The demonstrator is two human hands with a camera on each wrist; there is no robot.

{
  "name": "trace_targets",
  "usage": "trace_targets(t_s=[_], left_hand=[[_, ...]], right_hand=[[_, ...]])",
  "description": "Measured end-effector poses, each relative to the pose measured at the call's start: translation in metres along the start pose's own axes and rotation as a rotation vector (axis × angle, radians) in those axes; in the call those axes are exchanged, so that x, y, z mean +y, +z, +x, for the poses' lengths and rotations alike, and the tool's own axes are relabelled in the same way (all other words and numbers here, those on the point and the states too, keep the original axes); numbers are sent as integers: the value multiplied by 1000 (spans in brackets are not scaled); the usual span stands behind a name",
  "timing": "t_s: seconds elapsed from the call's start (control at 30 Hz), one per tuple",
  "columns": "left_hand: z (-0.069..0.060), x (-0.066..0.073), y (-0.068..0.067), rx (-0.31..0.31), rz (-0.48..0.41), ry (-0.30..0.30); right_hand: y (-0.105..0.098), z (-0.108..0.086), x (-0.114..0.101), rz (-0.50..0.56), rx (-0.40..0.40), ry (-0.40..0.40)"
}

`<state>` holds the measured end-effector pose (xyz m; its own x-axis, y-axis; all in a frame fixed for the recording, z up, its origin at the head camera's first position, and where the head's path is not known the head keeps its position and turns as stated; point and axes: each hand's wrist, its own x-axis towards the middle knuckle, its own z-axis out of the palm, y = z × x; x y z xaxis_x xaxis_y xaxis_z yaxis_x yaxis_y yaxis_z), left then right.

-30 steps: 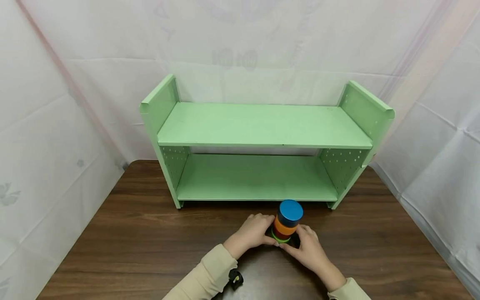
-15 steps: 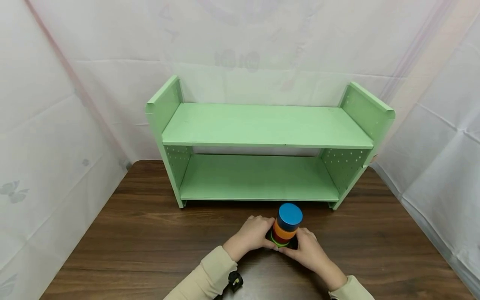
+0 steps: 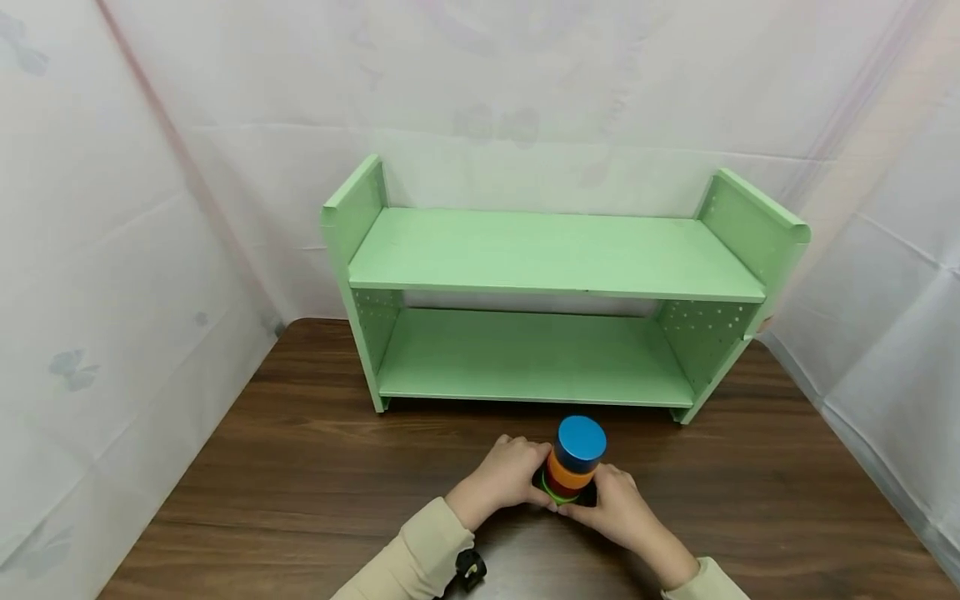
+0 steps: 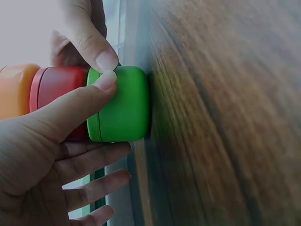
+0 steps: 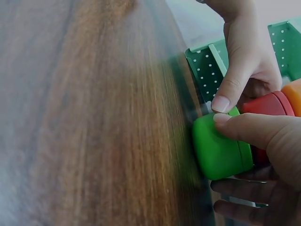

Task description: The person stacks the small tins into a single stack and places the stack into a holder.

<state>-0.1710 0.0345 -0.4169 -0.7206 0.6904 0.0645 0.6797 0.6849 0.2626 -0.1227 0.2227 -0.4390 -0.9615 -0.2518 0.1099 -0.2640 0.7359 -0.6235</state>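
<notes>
A stack of small round containers stands on the table, with a blue one (image 3: 581,442) on top, an orange one (image 3: 568,474) under it, then a red one (image 4: 59,87) and a green one (image 4: 124,104) at the bottom. My left hand (image 3: 504,475) grips the lower stack from the left, its thumb on the green container's edge. My right hand (image 3: 624,515) grips it from the right. The two thumb tips meet at the front of the green container (image 5: 218,149). In the left wrist view the green base sits at the wooden surface.
A green two-tier shelf (image 3: 555,254) stands behind the stack on the brown wooden table (image 3: 300,467). White cloth (image 3: 112,250) hangs at the back and both sides. A small black object (image 3: 470,568) is by the left sleeve.
The head view has shifted, so the shelf appears farther right. The stack sits slightly lower in view, between both hands, which keep the same grip.
</notes>
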Motion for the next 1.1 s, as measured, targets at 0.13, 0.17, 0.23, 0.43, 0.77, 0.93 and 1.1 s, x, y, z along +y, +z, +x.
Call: trace_targets(t_s=[0.13,0.17,0.23,0.43,0.77,0.93,1.1], left_hand=[[-4,-1,-1,-2,-20,-3],[-5,-1,-1,-2,-23,-2],[-7,-1,0,0,-17,-1],[-14,-2,0,12,-12,5],[-18,-3,1,18,-23,-20],[-21,-3,2,10,-14,-32],[-23,-3,1,9,0,-31]], right_hand=[[0,-1,-1,39,-34,-31],[1,-1,-2,52,-46,-38],[1,-2,-2,72,-66,-51],[4,-4,-4,83,-77,-69],[4,-5,-4,46,-64,-87],[4,-6,-5,15,-77,-93],[6,-7,-6,22,-70,-95]])
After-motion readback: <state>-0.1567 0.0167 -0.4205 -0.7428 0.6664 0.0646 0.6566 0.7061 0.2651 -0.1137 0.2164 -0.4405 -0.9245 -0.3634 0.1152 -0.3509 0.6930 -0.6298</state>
